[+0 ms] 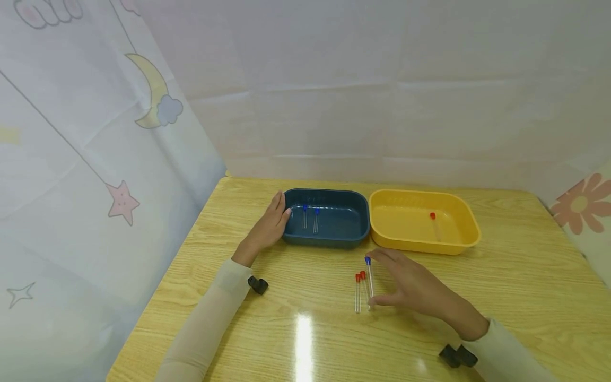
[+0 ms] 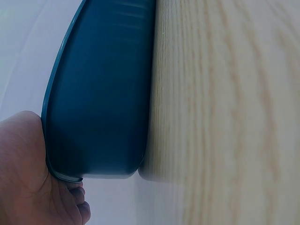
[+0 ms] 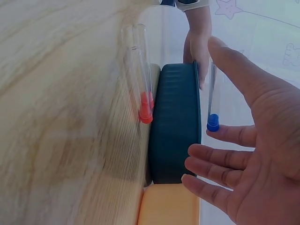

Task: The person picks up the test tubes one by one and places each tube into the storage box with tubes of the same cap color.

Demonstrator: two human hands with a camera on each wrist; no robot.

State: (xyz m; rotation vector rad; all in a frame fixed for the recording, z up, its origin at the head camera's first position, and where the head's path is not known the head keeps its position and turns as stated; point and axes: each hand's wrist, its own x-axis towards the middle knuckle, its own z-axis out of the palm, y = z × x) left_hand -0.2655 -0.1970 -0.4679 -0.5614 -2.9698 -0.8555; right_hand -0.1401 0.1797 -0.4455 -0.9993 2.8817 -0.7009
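Head view. One table [image 1: 382, 353], pale wood grain. Along its far edge I log two bins side by side: one dark blue bin [image 1: 324, 243] toward the far left corner, one yellow bin [image 1: 420, 246] toward the far right corner. Dark blue bin, contents: two blue-capped tubes [image 1: 305, 218], roughly parallel. Yellow bin, contents: one red-capped tube [image 1: 433, 216]. Between the bins and the table's near side: two red-capped tubes [image 1: 358, 294] lying close together, caps toward the far edge. I have the left hand [image 1: 267, 225] at the left end of the dark blue bin; the right hand [image 1: 410, 284] is beside the red-capped pair, with one blue-capped tube [image 1: 369, 276]. Black wrist units, two, one per sleeve. Behind: a printed cloth backdrop [image 1: 329, 106].

Left wrist view. Left grip: the bin's rim sits between thumb and fingers, fingers outside the end wall. How firm, I cannot tell.

Right wrist view. Right grip: thumb and forefinger stand a tube's length apart, pinching the blue-capped tube end to end, forefinger at the cap, thumb at the other end; the remaining three fingers reach out free. I see the tube held clear of the table.
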